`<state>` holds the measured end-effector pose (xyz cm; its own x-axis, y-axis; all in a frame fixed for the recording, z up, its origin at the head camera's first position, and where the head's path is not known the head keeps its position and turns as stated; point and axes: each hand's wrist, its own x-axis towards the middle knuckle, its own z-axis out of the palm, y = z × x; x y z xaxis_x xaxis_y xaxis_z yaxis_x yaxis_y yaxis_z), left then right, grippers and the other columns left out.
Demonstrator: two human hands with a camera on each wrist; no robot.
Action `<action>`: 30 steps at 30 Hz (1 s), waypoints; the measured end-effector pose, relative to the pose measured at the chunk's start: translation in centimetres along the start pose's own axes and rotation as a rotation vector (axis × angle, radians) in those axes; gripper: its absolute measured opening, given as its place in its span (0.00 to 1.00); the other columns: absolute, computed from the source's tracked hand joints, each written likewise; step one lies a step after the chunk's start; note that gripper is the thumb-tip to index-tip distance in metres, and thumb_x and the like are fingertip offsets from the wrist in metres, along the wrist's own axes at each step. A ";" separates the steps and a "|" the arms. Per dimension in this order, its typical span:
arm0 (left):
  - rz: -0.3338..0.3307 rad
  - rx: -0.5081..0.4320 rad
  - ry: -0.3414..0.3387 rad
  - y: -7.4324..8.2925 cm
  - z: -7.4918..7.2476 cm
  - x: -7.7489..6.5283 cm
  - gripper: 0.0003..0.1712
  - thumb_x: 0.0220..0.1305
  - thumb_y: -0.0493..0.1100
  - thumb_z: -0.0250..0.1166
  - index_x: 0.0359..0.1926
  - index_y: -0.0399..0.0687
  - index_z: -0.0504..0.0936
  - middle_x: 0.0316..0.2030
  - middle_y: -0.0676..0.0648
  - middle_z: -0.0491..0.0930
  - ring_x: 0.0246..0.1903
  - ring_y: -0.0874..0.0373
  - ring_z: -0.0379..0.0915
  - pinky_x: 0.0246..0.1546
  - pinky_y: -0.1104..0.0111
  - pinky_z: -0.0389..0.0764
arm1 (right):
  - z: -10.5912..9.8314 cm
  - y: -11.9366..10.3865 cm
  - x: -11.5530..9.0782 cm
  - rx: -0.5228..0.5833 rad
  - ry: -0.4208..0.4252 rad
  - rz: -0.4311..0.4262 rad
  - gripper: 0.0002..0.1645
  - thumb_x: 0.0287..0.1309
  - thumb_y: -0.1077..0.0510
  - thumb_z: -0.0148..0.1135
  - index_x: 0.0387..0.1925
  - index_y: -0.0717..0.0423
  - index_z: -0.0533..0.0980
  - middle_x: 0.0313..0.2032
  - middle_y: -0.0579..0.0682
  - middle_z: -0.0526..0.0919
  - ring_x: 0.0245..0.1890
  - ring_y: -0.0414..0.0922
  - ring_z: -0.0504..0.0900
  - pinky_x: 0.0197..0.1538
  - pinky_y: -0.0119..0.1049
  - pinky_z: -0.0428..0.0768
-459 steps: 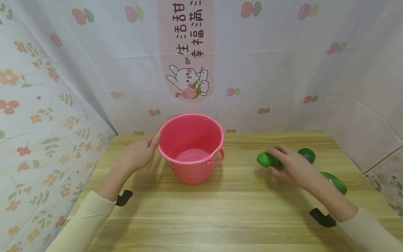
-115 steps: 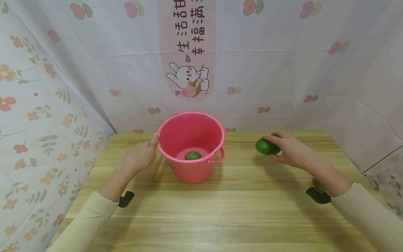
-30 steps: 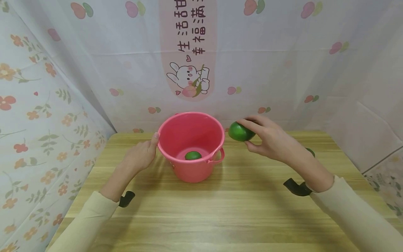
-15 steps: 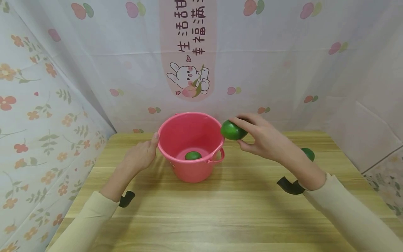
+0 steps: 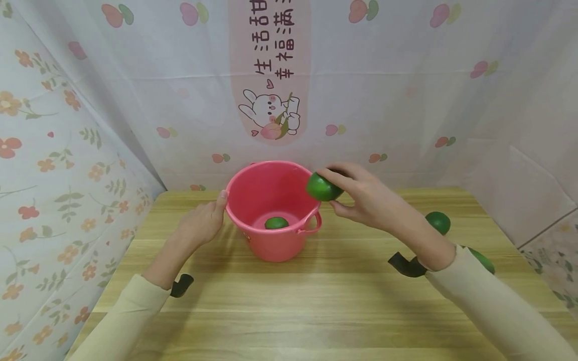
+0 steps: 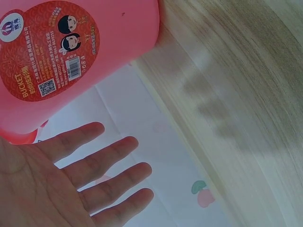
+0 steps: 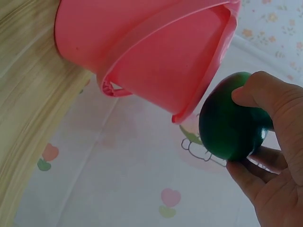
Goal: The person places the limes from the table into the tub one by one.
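A pink bucket stands upright on the wooden table, with one green oval fruit lying at its bottom. At its left rim is my left hand, thumb touching the edge. The left wrist view shows that hand's four fingers straight and spread, apart from the bucket wall. My right hand holds a glossy green oval fruit between thumb and fingers, level with the bucket's right rim. In the right wrist view this fruit is just beside the bucket's mouth.
Two more green fruits lie at the right of the table: a round dark one and a longer one partly hidden by the right sleeve. The bucket's handle hangs on its right side. A printed curtain rises behind the table.
My right hand has carried the held fruit left to the bucket's rim. Compared with the oldest frame, a fruit now lies inside the bucket. The left hand has stayed at the rim.
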<state>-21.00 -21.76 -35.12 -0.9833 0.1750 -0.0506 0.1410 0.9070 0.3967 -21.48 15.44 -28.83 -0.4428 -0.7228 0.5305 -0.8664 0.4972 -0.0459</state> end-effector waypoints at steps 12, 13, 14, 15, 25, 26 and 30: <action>-0.012 0.015 -0.002 0.1 0.0 0.1 0.51 0.64 0.69 0.14 0.46 0.42 0.78 0.19 0.45 0.68 0.32 0.48 0.72 0.30 0.53 0.71 | 1.0 -0.7 2.0 0.017 -0.011 -0.043 0.45 0.45 0.59 0.73 0.65 0.52 0.65 0.55 0.55 0.68 0.53 0.48 0.68 0.46 0.39 0.75; -0.015 0.016 -0.004 0.1 0.0 0.1 0.52 0.64 0.70 0.14 0.46 0.42 0.78 0.19 0.45 0.68 0.32 0.48 0.72 0.30 0.54 0.71 | 1.1 -0.7 2.2 0.021 -0.012 -0.046 0.45 0.45 0.60 0.73 0.65 0.52 0.65 0.55 0.56 0.68 0.52 0.48 0.68 0.46 0.39 0.75; -0.018 0.017 -0.005 0.1 0.1 0.1 0.52 0.64 0.70 0.14 0.47 0.42 0.78 0.19 0.45 0.68 0.32 0.48 0.72 0.30 0.54 0.71 | 1.2 -0.7 2.4 0.023 -0.015 -0.048 0.45 0.45 0.60 0.73 0.65 0.52 0.65 0.55 0.56 0.68 0.52 0.48 0.68 0.45 0.39 0.75; -0.020 0.018 -0.008 0.1 0.1 0.1 0.52 0.64 0.70 0.14 0.48 0.41 0.78 0.19 0.44 0.68 0.33 0.48 0.72 0.30 0.53 0.71 | 1.4 -0.7 2.5 0.028 -0.020 -0.048 0.45 0.45 0.60 0.73 0.65 0.52 0.64 0.55 0.56 0.68 0.52 0.47 0.67 0.45 0.38 0.75; -0.014 0.006 -0.002 0.2 0.0 0.1 0.52 0.64 0.70 0.15 0.50 0.41 0.78 0.22 0.45 0.71 0.36 0.47 0.73 0.33 0.52 0.71 | 2.6 -1.0 3.5 0.058 -0.080 0.004 0.44 0.47 0.57 0.72 0.66 0.51 0.63 0.57 0.54 0.67 0.54 0.48 0.67 0.46 0.38 0.76; -0.015 0.006 -0.003 0.2 0.0 0.1 0.52 0.64 0.70 0.14 0.49 0.41 0.78 0.21 0.45 0.71 0.35 0.47 0.73 0.33 0.52 0.71 | 2.7 -1.0 3.6 0.060 -0.083 0.007 0.44 0.48 0.57 0.72 0.66 0.51 0.63 0.57 0.54 0.67 0.54 0.48 0.67 0.46 0.38 0.76; -0.017 0.012 -0.005 0.2 0.1 0.1 0.52 0.64 0.69 0.14 0.50 0.41 0.77 0.22 0.44 0.71 0.35 0.47 0.73 0.35 0.50 0.71 | 3.1 -1.0 3.8 0.066 -0.097 0.021 0.42 0.50 0.56 0.70 0.66 0.52 0.63 0.58 0.54 0.67 0.53 0.47 0.68 0.46 0.37 0.76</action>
<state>-21.03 -21.53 -35.09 -0.9849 0.1616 -0.0618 0.1259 0.9144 0.3847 -23.04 10.72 -29.37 -0.4784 -0.7574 0.4444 -0.8687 0.4821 -0.1136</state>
